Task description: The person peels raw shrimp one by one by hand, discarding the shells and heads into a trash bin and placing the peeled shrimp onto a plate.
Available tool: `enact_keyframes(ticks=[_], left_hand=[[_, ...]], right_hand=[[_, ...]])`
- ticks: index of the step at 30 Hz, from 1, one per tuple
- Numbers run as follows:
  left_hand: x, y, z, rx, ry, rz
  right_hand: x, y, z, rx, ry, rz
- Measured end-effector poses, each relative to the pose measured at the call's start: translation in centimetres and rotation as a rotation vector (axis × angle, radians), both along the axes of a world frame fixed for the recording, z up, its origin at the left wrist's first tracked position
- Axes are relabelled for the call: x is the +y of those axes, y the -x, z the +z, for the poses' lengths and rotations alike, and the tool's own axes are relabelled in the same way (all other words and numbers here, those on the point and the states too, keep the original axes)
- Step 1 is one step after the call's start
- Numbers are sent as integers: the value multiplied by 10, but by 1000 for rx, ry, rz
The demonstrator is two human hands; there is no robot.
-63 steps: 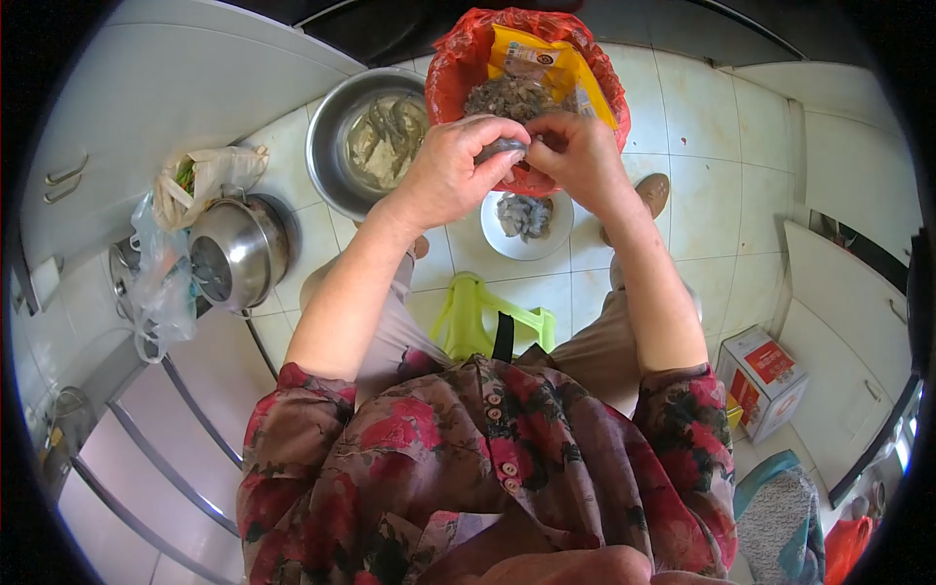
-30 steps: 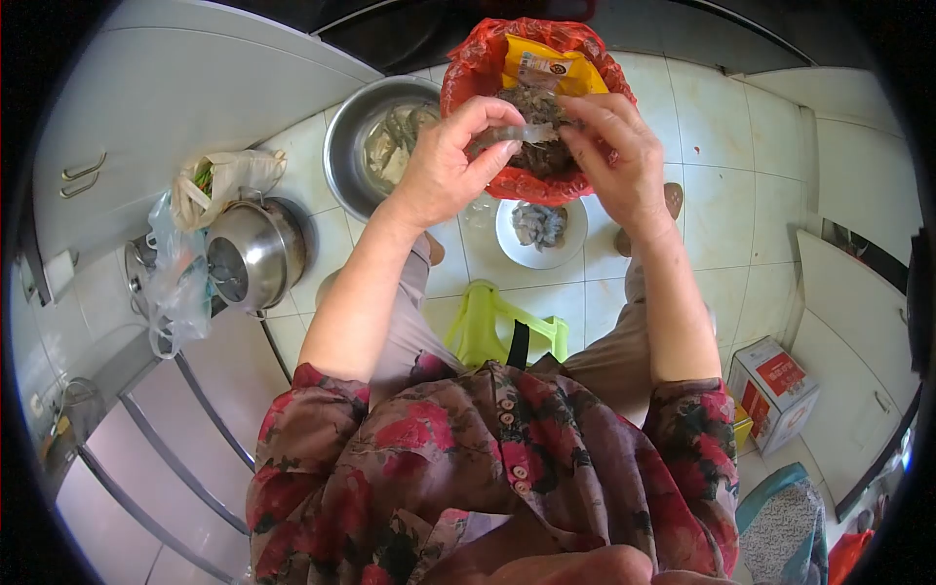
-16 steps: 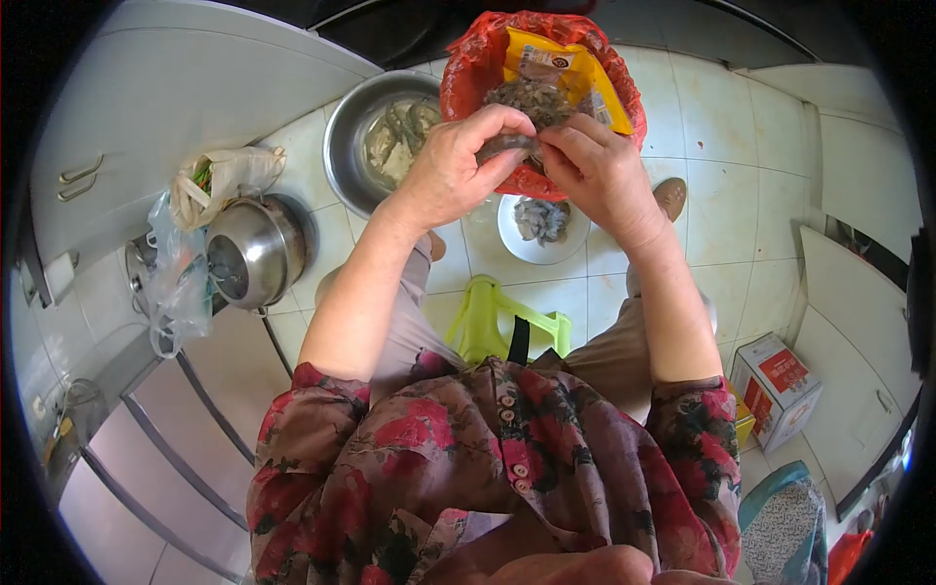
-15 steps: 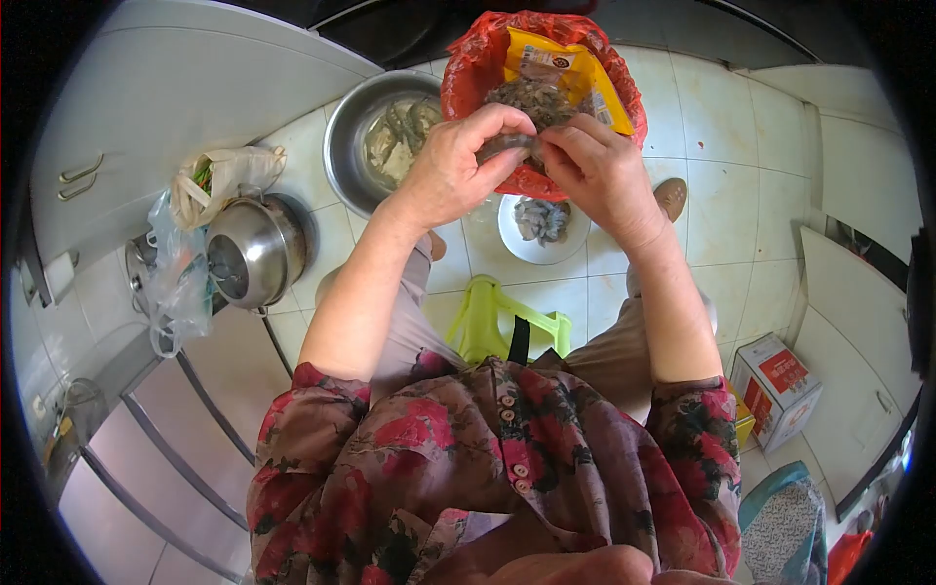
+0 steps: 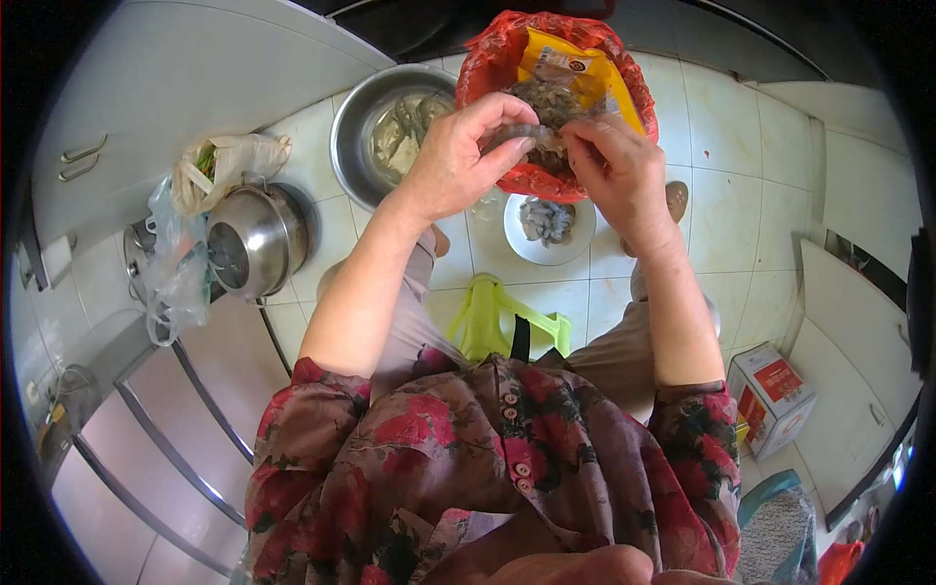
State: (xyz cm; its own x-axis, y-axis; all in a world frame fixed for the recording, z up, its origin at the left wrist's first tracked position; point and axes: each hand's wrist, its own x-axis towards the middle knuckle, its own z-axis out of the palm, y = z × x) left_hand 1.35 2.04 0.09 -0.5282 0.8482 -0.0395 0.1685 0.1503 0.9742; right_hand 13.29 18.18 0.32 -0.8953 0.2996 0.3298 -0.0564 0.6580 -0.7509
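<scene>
My left hand (image 5: 466, 156) is closed round a grey shrimp (image 5: 514, 134), whose end points toward my right hand (image 5: 619, 174). The right fingertips pinch at that end, over the near rim of a bin lined with a red bag (image 5: 648, 93). Inside the bin lie brown shrimp scraps (image 5: 546, 97) and a yellow packet (image 5: 556, 57). Below the hands a white bowl (image 5: 549, 255) holds several peeled grey shrimp (image 5: 548, 221). Left of the bin, a steel basin (image 5: 351, 180) contains whole shrimp (image 5: 400, 122) in liquid.
A light green plastic stool (image 5: 481, 317) is between my knees. At the left are a steel pot (image 5: 255, 242), a cloth bag (image 5: 239, 161) and a clear plastic bag (image 5: 178, 278). A red and white box (image 5: 770, 400) sits at the right.
My right hand has moved slightly right, away from the left, and more of the shrimp's end shows between them. The whole view has shifted a little.
</scene>
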Motion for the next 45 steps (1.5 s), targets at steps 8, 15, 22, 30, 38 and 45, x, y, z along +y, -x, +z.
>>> enact_keyframes(ticks=[8,15,22,30,38,45], left_hand=[[-4,5,-2,-3,-36,-5],[-4,8,-1,-162,-107,-15],[-6,12,-1,-184,-134,-16],[-8,11,-6,-192,-153,-23],[-3,8,-2,-206,-113,-27],[2,8,-7,-186,-145,-25]], right_hand=[[1,2,2,9,101,-26],[-1,6,4,-126,355,-46],[-4,9,5,-153,631,-53],[-1,4,0,-146,641,-34],[7,-4,4,-110,784,-50],[16,-11,3,-93,781,-63]])
